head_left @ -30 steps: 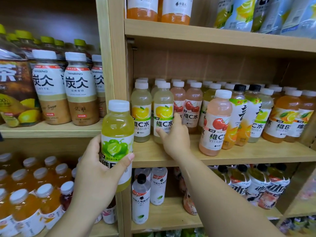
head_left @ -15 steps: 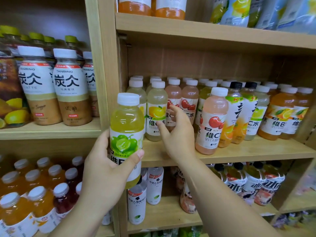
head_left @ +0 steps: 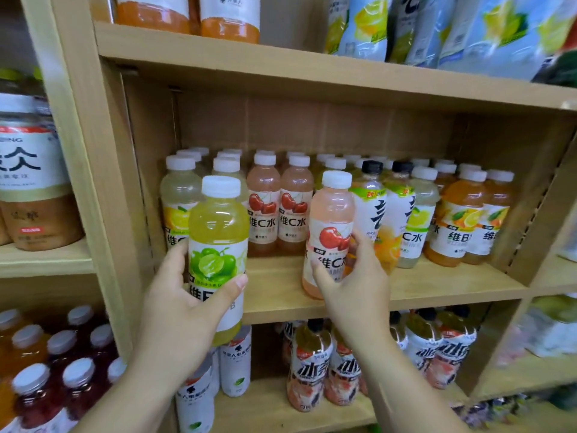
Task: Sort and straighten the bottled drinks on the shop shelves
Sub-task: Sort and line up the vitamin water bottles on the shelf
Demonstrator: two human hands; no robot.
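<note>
Head camera, looking forward and down.

At 7 o'clock, the left hand [head_left: 184,307], thumb and fingers curled round the lower label of a lime bottle [head_left: 218,232]. Yellow-green drink, white cap, upright, held off the boards just in front of the middle shelf [head_left: 437,285]. Partly covering the lemon bottles [head_left: 178,198] at the row's left end.

At 5 o'clock, the right hand [head_left: 359,282], thumb on the near side and fingers wrapped round the far side of a pink bottle [head_left: 332,220] with a red fruit on its label. Tilted a little, cap leaning towards 1 o'clock, base low at the shelf's front edge; touching the board or not, impossible to tell.

Between the two held bottles, bare board, and at 12 o'clock of that gap two cherry bottles [head_left: 263,207] side by side, upright.

At 3 o'clock of the pink bottle, two black-capped bottles [head_left: 370,195] just beside it, then orange bottles [head_left: 462,220] near the right wall.

At 12 o'clock of the frame, the top shelf [head_left: 281,67], carrying orange-filled bottles and pale blue packs.

At 9 o'clock, in the neighbouring bay, a brown latte bottle [head_left: 31,182].

At 8 o'clock, dark red bottles [head_left: 78,385] with silver caps.

At 6 o'clock, on the lower shelf, white bottles [head_left: 235,364].
</note>
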